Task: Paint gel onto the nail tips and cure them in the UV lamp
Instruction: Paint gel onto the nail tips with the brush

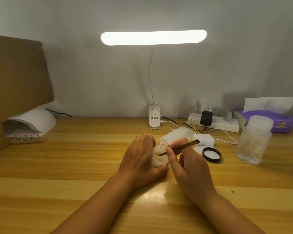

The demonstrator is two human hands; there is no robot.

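My left hand (139,159) grips a small white gel jar (159,157) at the middle of the wooden table, its mouth open. My right hand (188,168) pinches a brown brush (181,146), whose tip dips into the jar. Just behind the jar, several pink nail tips (165,143) peek out, partly hidden by my fingers. The jar's black lid (211,154) lies upside down to the right. At the far left sits the white UV lamp (32,121), with a wooden strip of nail tips (28,136) at its mouth.
A lit clip desk lamp (154,117) stands at the back centre. A power strip (215,123) with cables, a white tissue (178,134), a white block (204,140), a clear lidded jar (254,141) and a purple tissue box (267,119) crowd the right. A cardboard sheet (17,78) leans at left.
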